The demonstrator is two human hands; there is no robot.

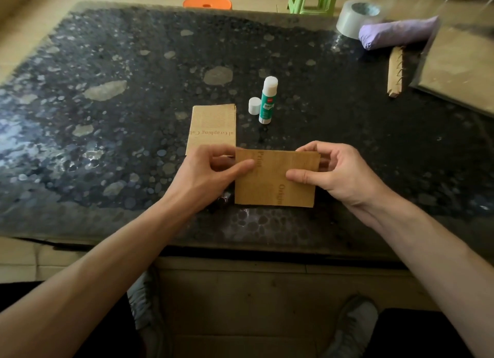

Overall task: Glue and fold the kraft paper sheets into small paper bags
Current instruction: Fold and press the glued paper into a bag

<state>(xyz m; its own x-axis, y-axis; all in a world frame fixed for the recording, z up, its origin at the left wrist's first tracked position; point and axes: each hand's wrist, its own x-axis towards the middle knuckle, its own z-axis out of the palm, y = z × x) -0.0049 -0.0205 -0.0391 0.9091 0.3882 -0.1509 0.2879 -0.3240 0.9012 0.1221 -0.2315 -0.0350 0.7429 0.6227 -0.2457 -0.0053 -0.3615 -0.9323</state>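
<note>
A folded kraft paper sheet (270, 189) with orange print is held just above the dark stone table's near edge. My left hand (208, 170) pinches its left edge, thumb on top. My right hand (334, 170) pinches its right side, thumb pressed on the face and fingers behind the upper corner. A stack of folded kraft pieces (213, 125) lies on the table just behind my left hand. An uncapped green-and-white glue stick (268, 99) stands behind the sheet, with its white cap (254, 105) beside it on the left.
The dark speckled table (107, 117) spreads wide to the left. At the back right sit a grey tape roll (355, 17), a purple folded umbrella (398, 34), a wooden strip (395, 73) and a board (459, 71). Orange and green stools stand beyond the far edge.
</note>
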